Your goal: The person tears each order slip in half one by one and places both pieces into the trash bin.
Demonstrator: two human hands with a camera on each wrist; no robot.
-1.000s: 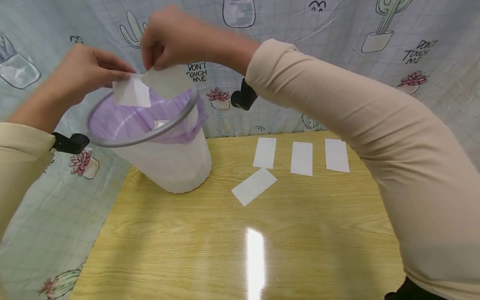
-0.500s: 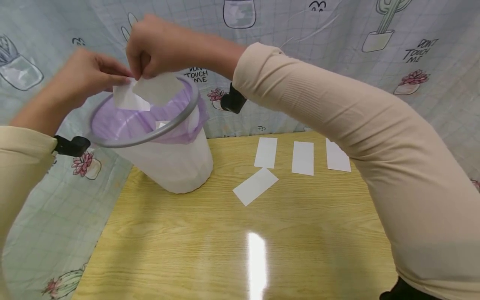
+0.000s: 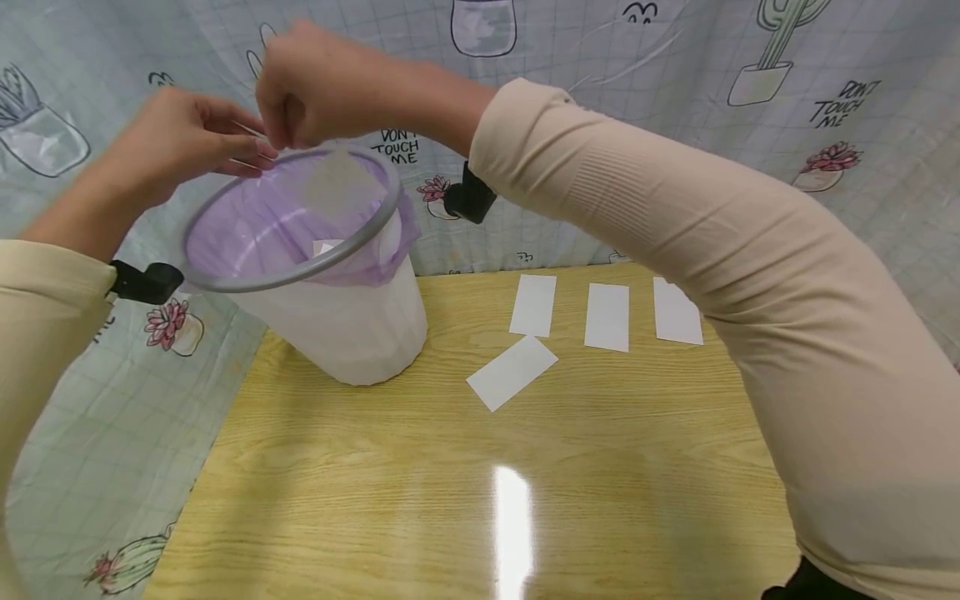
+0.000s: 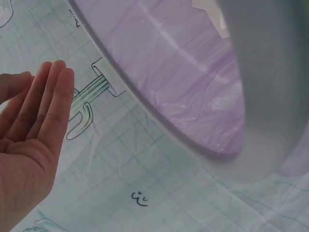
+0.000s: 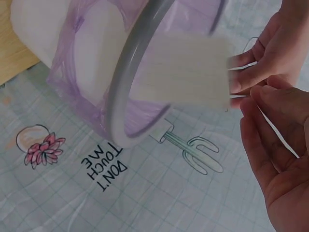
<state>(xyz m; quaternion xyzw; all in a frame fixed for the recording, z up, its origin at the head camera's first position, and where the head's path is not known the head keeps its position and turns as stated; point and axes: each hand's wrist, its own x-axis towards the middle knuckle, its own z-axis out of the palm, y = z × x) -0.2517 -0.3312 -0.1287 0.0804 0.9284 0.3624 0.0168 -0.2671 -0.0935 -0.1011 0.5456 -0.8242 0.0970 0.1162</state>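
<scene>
A blurred piece of white paper is in mid-air over the bin's mouth, apart from both hands. In the right wrist view this paper overlaps the grey rim. My left hand is beside the rim at the far left, its fingers extended; the left wrist view shows the left hand with nothing in its grasp. My right hand hovers just above, fingers bent loosely and thumb near the fingertips. The bin is white with a purple liner. Inside lies another paper piece.
On the wooden table several white paper rectangles lie to the right of the bin: a slanted one in front and a row behind, with one paper mid-row. A cactus-print cloth hangs behind.
Both hands held paper pieces earlier and have let them go. One piece now drops into the bin; the left hand's piece is gone from its fingers. The right hand moved slightly left.
</scene>
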